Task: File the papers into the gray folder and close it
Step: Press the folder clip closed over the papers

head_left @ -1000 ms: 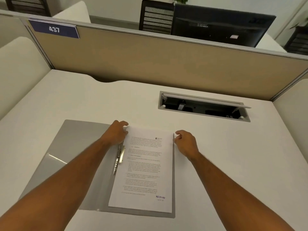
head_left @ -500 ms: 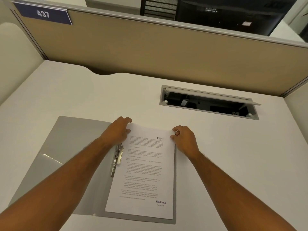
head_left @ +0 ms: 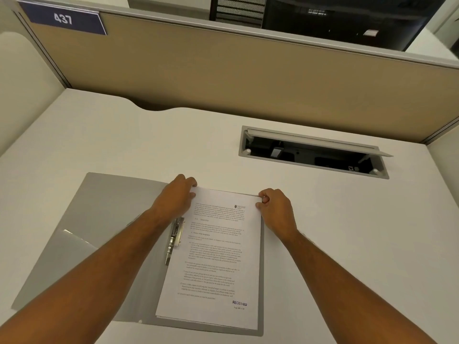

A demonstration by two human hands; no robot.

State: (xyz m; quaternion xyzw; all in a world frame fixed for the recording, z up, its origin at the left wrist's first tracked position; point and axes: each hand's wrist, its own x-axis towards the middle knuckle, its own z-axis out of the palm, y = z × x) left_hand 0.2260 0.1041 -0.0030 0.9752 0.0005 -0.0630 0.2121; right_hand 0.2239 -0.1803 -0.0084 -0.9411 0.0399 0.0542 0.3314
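On the tabletop (head_left: 323,232), placement: the gray folder (head_left: 106,219) lies spread open in front of the person, and the papers (head_left: 216,264) rest as a stack on its right-hand leaf.
Papers, long axis: runs from the person's near side toward the far partition, leaning a little to the right at the far end; the stamped corner is nearest the person.
Clip: the metal clip (head_left: 175,240) lies along the spine at the stack's left edge; whether it bears on the sheets or only lies beside them I cannot tell.
Left hand: the left hand (head_left: 175,197) sits at the far left corner of the stack, fingers curled over the top edge and touching the paper; it looks like a light hold for squaring, not a firm clamp.
Right hand: the right hand (head_left: 275,209) is at the far right corner, fingers curled together with the tips against the paper's edge.
Deciding relation: the open cover spreads to the left of the spine, so it lies under and beside the left forearm and well apart from the right hand.
Judged step: the sheets are being aligned at their far edge; fastening and closing are not yet done.
Next move, as I judge it: the left hand is the nearer one to swing the cover rightward over the stack, about the spine.
Risk: loose sheets could skew as the cover comes across.
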